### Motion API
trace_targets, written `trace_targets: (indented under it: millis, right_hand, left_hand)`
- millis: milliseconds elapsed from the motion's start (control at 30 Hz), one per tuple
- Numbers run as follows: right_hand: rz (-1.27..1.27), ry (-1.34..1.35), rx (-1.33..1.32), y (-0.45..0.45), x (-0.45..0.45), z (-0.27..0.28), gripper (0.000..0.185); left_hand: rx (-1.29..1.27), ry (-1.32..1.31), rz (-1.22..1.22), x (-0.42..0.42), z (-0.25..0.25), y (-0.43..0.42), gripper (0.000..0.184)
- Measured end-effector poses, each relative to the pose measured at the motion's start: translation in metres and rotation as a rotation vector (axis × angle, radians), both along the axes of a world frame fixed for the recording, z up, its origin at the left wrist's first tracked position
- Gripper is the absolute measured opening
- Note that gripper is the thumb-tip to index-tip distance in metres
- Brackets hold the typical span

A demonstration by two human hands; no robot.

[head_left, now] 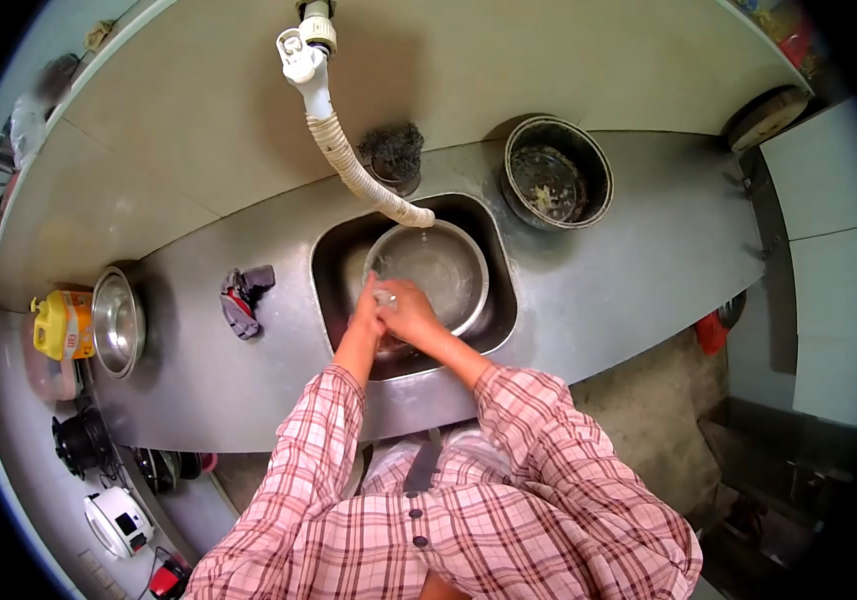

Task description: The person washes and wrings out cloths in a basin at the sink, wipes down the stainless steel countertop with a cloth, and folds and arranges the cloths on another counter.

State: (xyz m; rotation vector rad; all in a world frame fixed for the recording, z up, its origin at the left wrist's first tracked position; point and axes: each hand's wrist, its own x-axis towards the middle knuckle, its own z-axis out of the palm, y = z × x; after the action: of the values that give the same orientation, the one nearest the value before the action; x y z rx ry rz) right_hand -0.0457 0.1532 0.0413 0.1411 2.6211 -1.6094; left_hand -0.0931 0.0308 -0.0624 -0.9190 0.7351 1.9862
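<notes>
My left hand and my right hand press together over the left rim of a round metal basin. The fingers of my right hand are closed against my left hand, whose fingers are pressed together and partly hidden. Between them shows a small pale, shiny bit too small to name. The basin sits in the steel sink. Drops of water fall into it from a ribbed hose, which hangs from a white tap.
A blackened pot with scraps inside stands right of the sink. Behind the sink, dark scouring mesh tops a holder. Left on the steel counter lie a grey-and-red cloth and a tilted metal bowl, beside a yellow jug.
</notes>
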Motion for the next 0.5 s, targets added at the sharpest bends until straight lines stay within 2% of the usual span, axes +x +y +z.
trace_targets:
  millis: [67,100,133,200,367,433,500]
  right_hand:
    - [0.034,0.056,0.032,-0.009,0.009,0.067,0.027]
    - [-0.010,0.245,0.075,-0.017,0.012,0.067,0.025]
    - [-0.029,0.269,0.104,-0.020,0.014,0.067,0.021]
    - [-0.084,0.224,0.134,-0.022,0.012,0.062,0.018]
    - [-0.276,-0.134,0.201,0.010,-0.040,0.008,0.022]
    - [-0.185,-0.102,0.367,0.037,-0.046,-0.038,0.028]
    - [-0.209,-0.014,0.576,0.059,-0.032,-0.069,0.031]
  left_hand:
    - [0.122,0.023,0.043,0.002,0.020,-0.005,0.056]
    - [0.183,0.036,0.066,0.002,0.023,-0.006,0.051]
    - [0.036,-0.006,0.201,-0.005,0.008,0.002,0.051]
    - [-0.123,0.014,0.207,-0.005,0.007,0.012,0.049]
    - [-0.571,0.225,-0.056,0.004,0.000,0.043,0.045]
    - [-0.649,0.322,-0.109,0.004,-0.018,0.039,0.044]
    - [-0.624,0.414,-0.107,-0.001,-0.071,0.017,0.040]
